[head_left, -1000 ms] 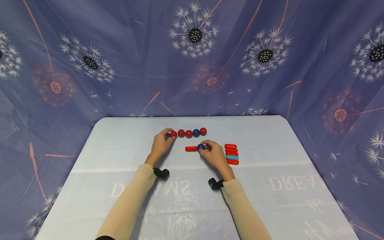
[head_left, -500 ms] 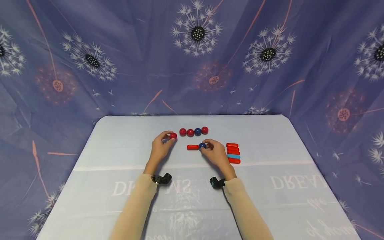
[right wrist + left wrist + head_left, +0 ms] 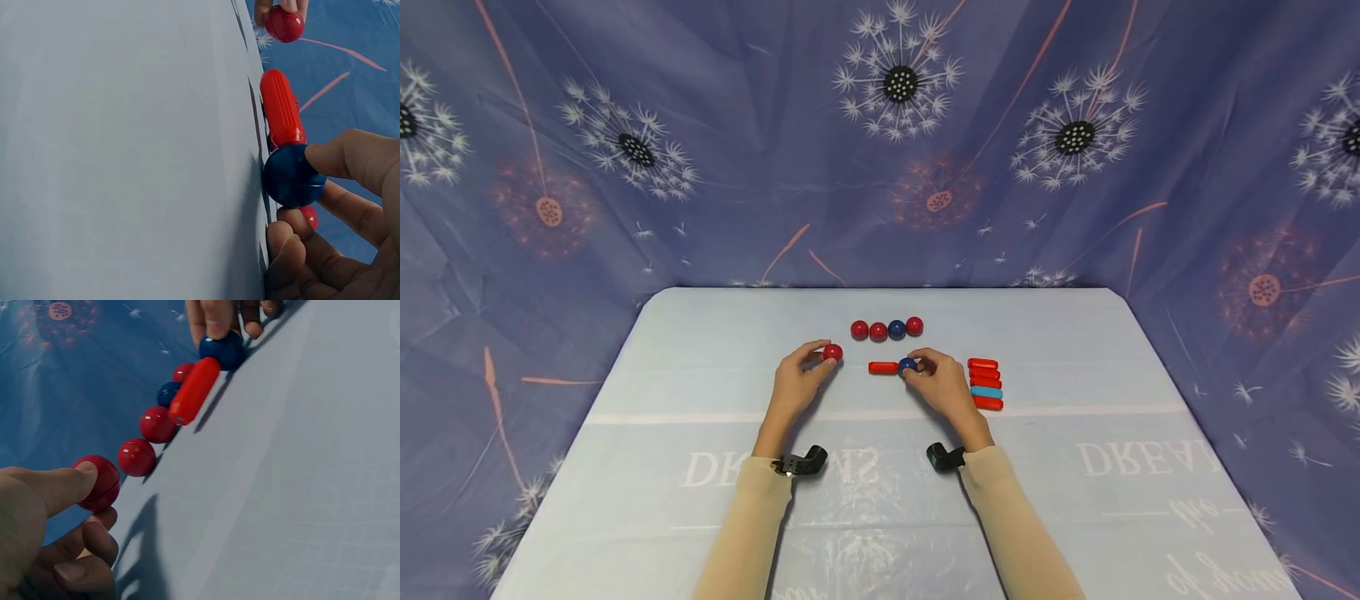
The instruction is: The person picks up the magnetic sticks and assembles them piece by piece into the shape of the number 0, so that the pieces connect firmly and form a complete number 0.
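Observation:
My left hand (image 3: 799, 379) pinches a red ball (image 3: 100, 482) between thumb and fingers, held above the table left of the others. With thumb and fingertips my right hand (image 3: 942, 383) grips a dark blue ball (image 3: 294, 175). A red ridged rod (image 3: 281, 107) joins or touches that ball's left side, its free end pointing toward the left hand. Whether rod and ball are fastened cannot be told. In the left wrist view the blue ball (image 3: 222, 351) and rod (image 3: 194, 391) lie across from the left hand.
Behind the hands, a row of balls holds red ones (image 3: 878, 332) and a blue one (image 3: 897, 330). Right of the right hand lies a stack of red rods (image 3: 985, 374) with one light blue rod (image 3: 987, 392). A patterned curtain (image 3: 760, 150) hangs behind the white table (image 3: 685, 350).
My left hand has taken the leftmost red ball from the row and brought it nearer, level with the rod. The right hand keeps its grip on the blue ball. The view has shifted slightly.

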Demonstrator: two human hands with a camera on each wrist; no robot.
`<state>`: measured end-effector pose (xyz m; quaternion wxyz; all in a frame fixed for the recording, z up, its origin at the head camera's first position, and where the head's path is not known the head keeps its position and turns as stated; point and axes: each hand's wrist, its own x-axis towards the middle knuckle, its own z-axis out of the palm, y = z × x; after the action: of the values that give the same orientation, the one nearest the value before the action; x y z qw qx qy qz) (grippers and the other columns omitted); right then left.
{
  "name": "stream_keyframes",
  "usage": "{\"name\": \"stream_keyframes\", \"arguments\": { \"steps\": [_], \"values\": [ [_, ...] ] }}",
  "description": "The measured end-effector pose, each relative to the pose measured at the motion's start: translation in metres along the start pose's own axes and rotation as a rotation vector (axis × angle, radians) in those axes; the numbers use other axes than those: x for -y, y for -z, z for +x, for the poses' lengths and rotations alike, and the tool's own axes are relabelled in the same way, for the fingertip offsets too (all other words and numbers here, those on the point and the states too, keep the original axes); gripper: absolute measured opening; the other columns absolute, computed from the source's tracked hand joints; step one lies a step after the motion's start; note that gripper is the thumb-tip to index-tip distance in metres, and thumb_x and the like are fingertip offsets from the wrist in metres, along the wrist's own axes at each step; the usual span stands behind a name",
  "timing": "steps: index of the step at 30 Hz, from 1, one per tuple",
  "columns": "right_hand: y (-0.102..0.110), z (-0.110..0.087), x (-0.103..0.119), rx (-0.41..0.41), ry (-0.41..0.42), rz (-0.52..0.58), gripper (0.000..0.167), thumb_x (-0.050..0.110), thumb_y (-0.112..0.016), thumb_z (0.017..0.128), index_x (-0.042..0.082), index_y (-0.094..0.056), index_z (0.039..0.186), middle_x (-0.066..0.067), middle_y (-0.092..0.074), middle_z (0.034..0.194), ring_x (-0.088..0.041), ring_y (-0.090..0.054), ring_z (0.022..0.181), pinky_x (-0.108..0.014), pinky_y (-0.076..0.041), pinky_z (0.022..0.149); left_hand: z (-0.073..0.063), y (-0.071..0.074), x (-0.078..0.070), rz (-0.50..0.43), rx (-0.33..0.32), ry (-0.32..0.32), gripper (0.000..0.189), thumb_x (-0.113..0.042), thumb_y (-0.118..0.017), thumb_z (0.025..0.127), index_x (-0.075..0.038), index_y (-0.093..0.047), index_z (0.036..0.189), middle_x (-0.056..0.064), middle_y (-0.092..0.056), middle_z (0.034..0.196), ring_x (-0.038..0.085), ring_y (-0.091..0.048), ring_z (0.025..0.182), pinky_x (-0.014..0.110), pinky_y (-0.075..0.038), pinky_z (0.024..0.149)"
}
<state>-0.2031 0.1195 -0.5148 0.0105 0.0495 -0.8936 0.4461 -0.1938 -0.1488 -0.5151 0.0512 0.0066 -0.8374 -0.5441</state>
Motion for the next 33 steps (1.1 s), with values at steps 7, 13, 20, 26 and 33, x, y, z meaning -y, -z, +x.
{"name": "stream_keyframes", "arguments": {
  "steps": [7,13,20,26,33],
  "values": [
    [0.001,0.001,0.001,-0.001,0.007,-0.003,0.027,0.021,-0.078,0.091,0.012,-0.075,0.116,-0.008,-0.070,0.093,-0.019,-0.060,0.077,-0.030,-0.049,0.071,0.000,-0.001,0.000,-0.036,0.027,0.040,0.039,-0.021,-0.074,0.096,-0.014,-0.068,0.134,0.017,-0.072,0.116,0.020,-0.063,0.073,0.027,-0.053,0.061],
    [0.001,0.001,0.002,0.009,-0.004,-0.001,0.028,0.021,-0.079,0.091,0.012,-0.075,0.116,-0.008,-0.070,0.095,-0.019,-0.061,0.080,-0.030,-0.049,0.072,-0.004,-0.012,0.005,-0.029,0.022,0.046,0.039,-0.020,-0.074,0.096,-0.013,-0.068,0.134,0.016,-0.074,0.116,0.010,-0.055,0.063,0.024,-0.051,0.059],
    [0.001,0.000,0.002,0.012,-0.003,0.016,0.027,0.021,-0.078,0.091,0.012,-0.075,0.116,-0.009,-0.070,0.095,-0.021,-0.061,0.080,-0.031,-0.050,0.074,-0.006,-0.017,0.007,0.031,-0.027,-0.039,0.036,-0.015,-0.076,0.092,-0.012,-0.072,0.128,0.014,-0.075,0.110,0.012,-0.053,0.074,0.024,-0.042,0.062],
    [0.003,0.000,0.002,0.012,0.004,0.006,0.028,0.022,-0.078,0.091,0.012,-0.075,0.117,-0.008,-0.070,0.095,-0.020,-0.060,0.081,-0.030,-0.049,0.073,-0.006,-0.017,0.006,0.066,-0.008,-0.043,0.037,-0.018,-0.077,0.092,-0.016,-0.072,0.129,0.011,-0.075,0.116,0.009,-0.045,0.065,0.024,-0.037,0.062],
    [0.002,0.000,0.002,0.021,0.002,0.006,0.028,0.022,-0.078,0.091,0.011,-0.075,0.117,-0.008,-0.070,0.096,-0.020,-0.061,0.081,-0.030,-0.049,0.073,-0.006,-0.017,0.006,0.129,0.012,-0.060,0.037,-0.017,-0.077,0.093,-0.017,-0.072,0.130,0.010,-0.073,0.126,0.018,-0.060,0.080,0.029,-0.044,0.070]
  ]
}}
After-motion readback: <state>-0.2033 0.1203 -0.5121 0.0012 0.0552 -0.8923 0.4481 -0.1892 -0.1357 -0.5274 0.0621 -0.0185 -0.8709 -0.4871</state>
